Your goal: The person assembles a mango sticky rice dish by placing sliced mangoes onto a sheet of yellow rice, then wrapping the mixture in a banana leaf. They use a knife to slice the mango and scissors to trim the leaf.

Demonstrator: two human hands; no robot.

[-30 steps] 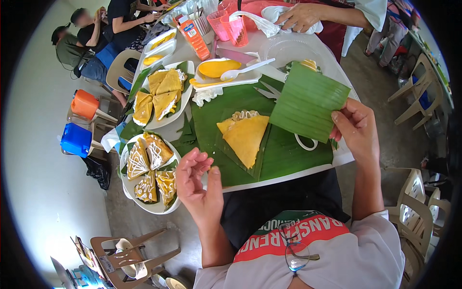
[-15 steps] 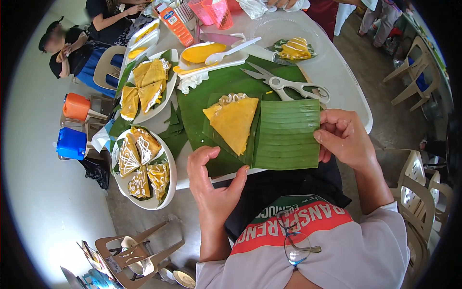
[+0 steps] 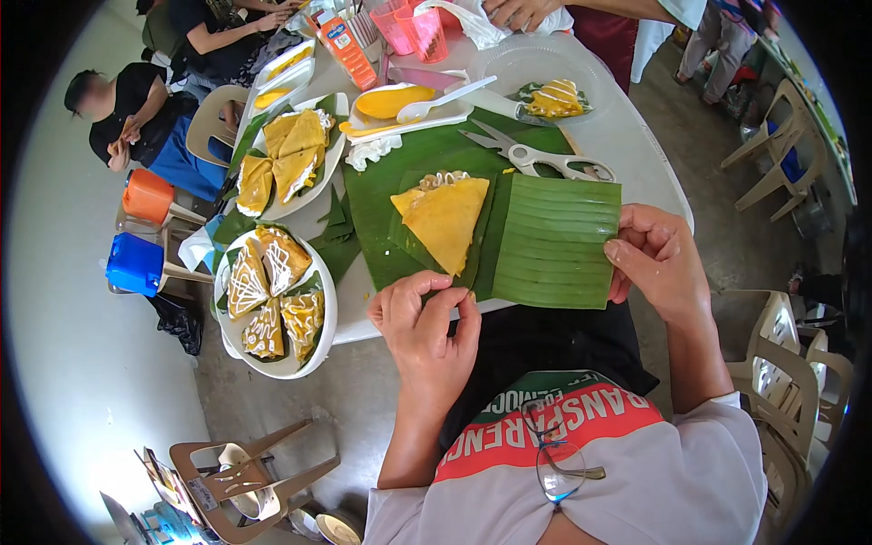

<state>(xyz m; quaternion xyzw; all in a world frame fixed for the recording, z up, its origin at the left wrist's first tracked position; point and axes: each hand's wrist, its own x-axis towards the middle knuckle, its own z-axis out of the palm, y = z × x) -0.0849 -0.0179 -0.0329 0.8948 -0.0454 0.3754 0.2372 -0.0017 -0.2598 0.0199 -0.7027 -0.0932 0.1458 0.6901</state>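
Observation:
A folded yellow crepe wedge (image 3: 445,221), with pale filling showing at its wide far edge, lies on a small piece of leaf over a large banana leaf (image 3: 380,193). My right hand (image 3: 661,262) pinches the right edge of a rectangular banana leaf piece (image 3: 556,241), which is held flat above the table's front edge. At the near tip of the wedge is my left hand (image 3: 427,318), its thumb and fingers drawn together. Whatever lies between those fingertips is too small to make out. Scissors (image 3: 536,159) with pale handles rest open beyond the leaf piece.
Left of the leaf stand a white plate of folded wedges (image 3: 338,123) and a white bowl of drizzled wedges (image 3: 324,341). Behind are a tray with mango (image 3: 454,115), a white spoon (image 3: 445,100), a carton (image 3: 345,50) and pink cups (image 3: 427,38). Other people are across the table.
My left hand has shifted right to the wedge's tip, and its spread thumb and fingers have come together. The leaf piece in my right hand has moved slightly right.

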